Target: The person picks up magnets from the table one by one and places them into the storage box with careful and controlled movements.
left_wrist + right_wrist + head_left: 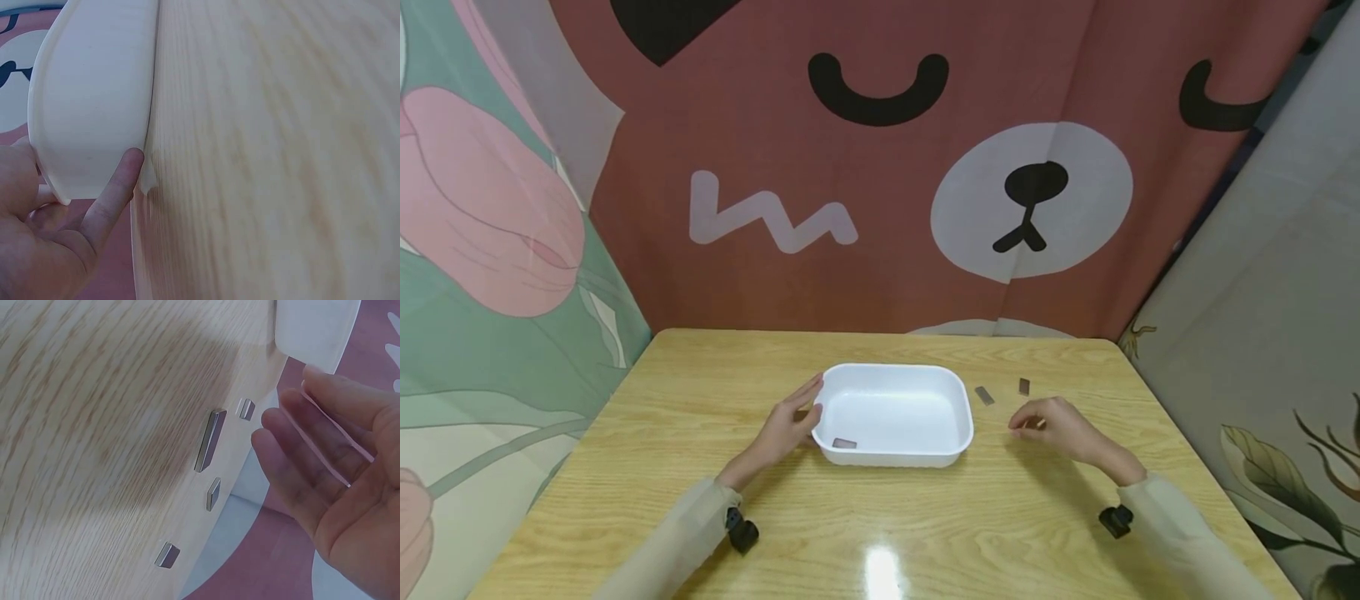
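A shallow white tray [891, 457] sits on the table, one small flat brownish-grey piece [844, 443] lying in its near left corner. My left hand [786, 429] holds the tray's left end; in the left wrist view a fingertip [130, 164] presses low on the outer wall. To the right of the tray, my right hand [1060, 427] hovers over the table, its fingers loosely bent and holding nothing. Several small shiny metal blocks lie near it in the right wrist view, including a long one [210, 440] and a short one [167, 555].
Beyond the right hand in the head view lie a slanted metal piece [985, 396] and a smaller upright-lying one [1024, 387]. The wooden table [820, 533] ends at a bear-patterned curtain [895, 283]. Curtains also hang at both sides.
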